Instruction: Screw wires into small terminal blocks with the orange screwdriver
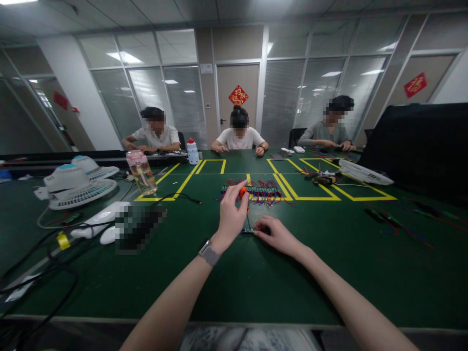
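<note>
At the left of the green worktop, white fans, a pink-lidded bottle and a power strip are seen among trailing cables. Nearer the middle, an orange-handled screwdriver is pinched upright by the fingers of the left hand, its thin shaft pointed down at a small circuit board. The board is laid flat on the worktop, just in front of a row of wired boards; whether its surface is touched by the tip cannot be told. Its right end appears to be pinched by the curled fingers of the right hand.

Because the board is steadied at one end only, it could be swivelled by an off-centre push; the tip might then be skidded across components or into the nearby fingers. Red and blue wires could also be snagged if the left hand were pushed forward. Farther right, loose wired boards are left well apart.
</note>
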Demonstrator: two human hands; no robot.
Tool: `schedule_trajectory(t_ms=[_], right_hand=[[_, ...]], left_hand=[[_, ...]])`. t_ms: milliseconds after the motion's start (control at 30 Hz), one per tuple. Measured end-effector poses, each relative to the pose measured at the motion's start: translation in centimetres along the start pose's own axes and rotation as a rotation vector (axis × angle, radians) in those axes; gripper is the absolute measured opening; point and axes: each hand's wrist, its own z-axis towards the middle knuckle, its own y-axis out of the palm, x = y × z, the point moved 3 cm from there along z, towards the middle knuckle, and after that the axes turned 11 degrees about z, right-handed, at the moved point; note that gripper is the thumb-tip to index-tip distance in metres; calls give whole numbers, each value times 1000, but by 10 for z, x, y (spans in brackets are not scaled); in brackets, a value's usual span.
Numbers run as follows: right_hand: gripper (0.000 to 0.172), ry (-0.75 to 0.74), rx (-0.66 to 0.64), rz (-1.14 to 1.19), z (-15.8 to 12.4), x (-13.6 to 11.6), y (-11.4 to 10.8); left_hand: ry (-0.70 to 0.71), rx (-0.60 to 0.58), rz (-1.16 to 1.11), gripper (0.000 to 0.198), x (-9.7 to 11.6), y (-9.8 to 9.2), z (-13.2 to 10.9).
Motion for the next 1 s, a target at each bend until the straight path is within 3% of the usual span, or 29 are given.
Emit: schedule_trajectory(t_ms=[100,267,467,667,867,1000], right_hand=[[6,3,3,-9,0,2,1],[5,-5,-1,-14,1,2,2],[4,3,-2,-6,1,3,1],[7,17,5,-3,1,6,2],[5,17,11,0,1,6,2],[5,7,14,3,1,6,3]], left_hand=[[-8,9,31,25,2,-2,-1],[4,-19,-50,35,4,-1,-3],[-34,5,16,25,2,-2,-3],[-44,2,-48,33,-1,0,-2],[-48,57,46,21,4,-4,-3],[-54,23,-28,31,5,-2,-3]])
